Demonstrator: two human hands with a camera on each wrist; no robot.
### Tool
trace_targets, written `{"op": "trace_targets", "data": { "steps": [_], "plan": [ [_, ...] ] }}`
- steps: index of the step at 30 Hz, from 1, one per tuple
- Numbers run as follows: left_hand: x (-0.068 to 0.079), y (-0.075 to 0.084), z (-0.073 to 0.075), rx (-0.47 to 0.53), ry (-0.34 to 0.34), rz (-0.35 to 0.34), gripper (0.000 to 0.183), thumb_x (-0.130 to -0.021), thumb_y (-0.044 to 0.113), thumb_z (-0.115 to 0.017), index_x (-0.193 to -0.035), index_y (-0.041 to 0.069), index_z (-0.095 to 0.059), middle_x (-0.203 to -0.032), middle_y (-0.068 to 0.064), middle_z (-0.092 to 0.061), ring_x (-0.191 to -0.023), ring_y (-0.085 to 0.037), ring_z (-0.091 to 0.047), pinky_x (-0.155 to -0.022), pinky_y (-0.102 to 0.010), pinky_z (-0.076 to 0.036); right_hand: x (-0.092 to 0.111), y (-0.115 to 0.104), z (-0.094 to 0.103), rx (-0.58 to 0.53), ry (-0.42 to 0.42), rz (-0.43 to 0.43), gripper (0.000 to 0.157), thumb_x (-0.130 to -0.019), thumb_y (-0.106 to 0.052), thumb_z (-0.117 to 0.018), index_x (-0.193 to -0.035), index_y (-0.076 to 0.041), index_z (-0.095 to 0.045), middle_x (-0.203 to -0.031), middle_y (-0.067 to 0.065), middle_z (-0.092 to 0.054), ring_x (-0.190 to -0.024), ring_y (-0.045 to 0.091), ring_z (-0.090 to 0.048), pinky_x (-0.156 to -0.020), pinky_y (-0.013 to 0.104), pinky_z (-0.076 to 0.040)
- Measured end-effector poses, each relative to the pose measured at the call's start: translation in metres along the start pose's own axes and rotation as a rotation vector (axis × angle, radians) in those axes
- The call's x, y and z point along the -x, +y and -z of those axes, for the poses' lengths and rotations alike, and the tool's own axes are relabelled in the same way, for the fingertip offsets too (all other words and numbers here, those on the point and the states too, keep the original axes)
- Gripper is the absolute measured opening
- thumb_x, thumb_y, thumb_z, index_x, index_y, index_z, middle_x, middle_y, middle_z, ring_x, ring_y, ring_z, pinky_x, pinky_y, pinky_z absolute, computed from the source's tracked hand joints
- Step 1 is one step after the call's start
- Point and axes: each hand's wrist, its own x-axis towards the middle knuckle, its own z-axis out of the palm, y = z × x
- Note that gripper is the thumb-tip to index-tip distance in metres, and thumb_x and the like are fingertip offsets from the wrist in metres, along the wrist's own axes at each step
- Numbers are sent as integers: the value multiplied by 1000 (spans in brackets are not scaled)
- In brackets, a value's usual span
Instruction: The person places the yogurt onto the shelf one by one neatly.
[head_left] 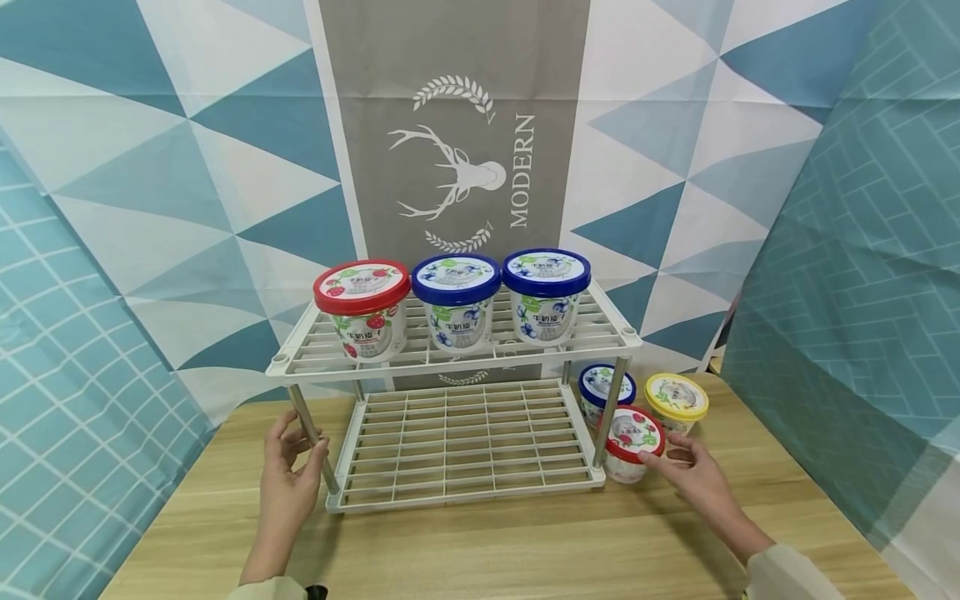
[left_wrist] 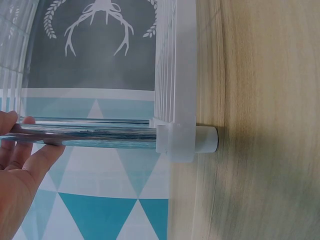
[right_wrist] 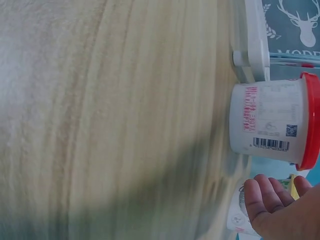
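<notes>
Rack [head_left: 465, 494] stands on the surface [head_left: 480, 558]. Left hand [head_left: 288, 481] grasps the rack's left front post [left_wrist: 110, 136]. Upper tier, left to right: red-lid tub [head_left: 367, 333], blue-lid tub [head_left: 459, 323], second blue-lid tub [head_left: 546, 317], all upright. Right of the rack, on the surface: third blue-lid tub [head_left: 600, 385]; before it, second red-lid tub [head_left: 632, 432]. Right hand [head_left: 693, 472], fingers released, is at the latter's right side; thumb contact cannot be told. Yellow-lid tub [head_left: 677, 398] stands behind that hand.
</notes>
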Motion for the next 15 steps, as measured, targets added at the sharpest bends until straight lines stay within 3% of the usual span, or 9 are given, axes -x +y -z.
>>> {"op": "trace_targets", "data": {
  "steps": [8,15],
  "plan": [
    [0,0,0,22,3,-10,62,-88,-9,-55,-141,8,-28,-100,12,-50,-89,10,-53,-70,-3,-47,-3,3,-10,-21,-33,20,99,-80,-53,-67,-144,4,-18,-138,30,-34,-124,44,-43,-93,44,-50],
    [0,2,0,35,-1,-45,62,-88,-10,-55,-141,7,-27,-100,12,-51,-89,10,-52,-71,-3,-47,-5,5,-19,-19,-34,49,98,-80,-46,-70,-143,8,-17,-137,32,-37,-123,44,-44,-97,47,-47]
  ]
}}
